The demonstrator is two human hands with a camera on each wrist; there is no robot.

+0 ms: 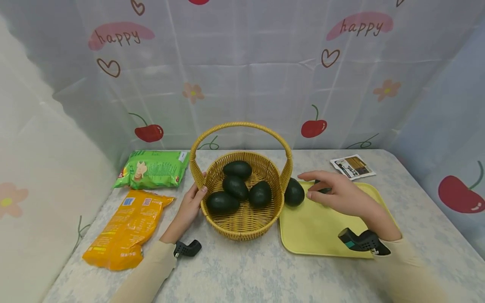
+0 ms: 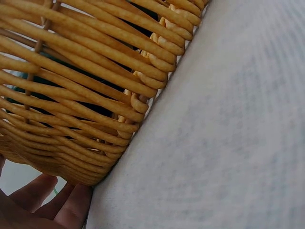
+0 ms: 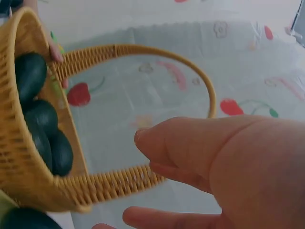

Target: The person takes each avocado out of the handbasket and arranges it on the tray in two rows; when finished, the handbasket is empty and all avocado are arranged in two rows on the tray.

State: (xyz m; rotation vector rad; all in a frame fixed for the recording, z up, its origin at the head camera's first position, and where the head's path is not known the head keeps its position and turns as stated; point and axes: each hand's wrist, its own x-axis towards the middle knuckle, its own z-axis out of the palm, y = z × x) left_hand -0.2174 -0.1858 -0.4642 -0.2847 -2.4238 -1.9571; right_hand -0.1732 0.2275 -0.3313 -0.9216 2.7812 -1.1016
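A yellow wicker basket (image 1: 242, 233) with a tall arched handle stands mid-table, with several dark green avocados (image 1: 235, 187) inside. My left hand (image 1: 191, 204) holds its left side, thumb over the rim at the handle's base; in the left wrist view the other fingers (image 2: 74, 205) lie against the outer wall. My right hand (image 1: 339, 191) hovers over the yellow-green tray (image 1: 318, 235), fingers loosely bent and holding nothing. Between its fingertips and the basket, one avocado (image 1: 294, 192) sits at the tray's left edge. Another dark avocado (image 1: 325, 190) shows on the tray, mostly hidden behind the right hand.
On the left lie a green snack bag (image 1: 155, 168) and, nearer me, an orange bag (image 1: 121, 231). A small white and brown packet (image 1: 353, 166) lies behind the tray. A printed curtain (image 1: 250, 84) hangs along the table's back edge.
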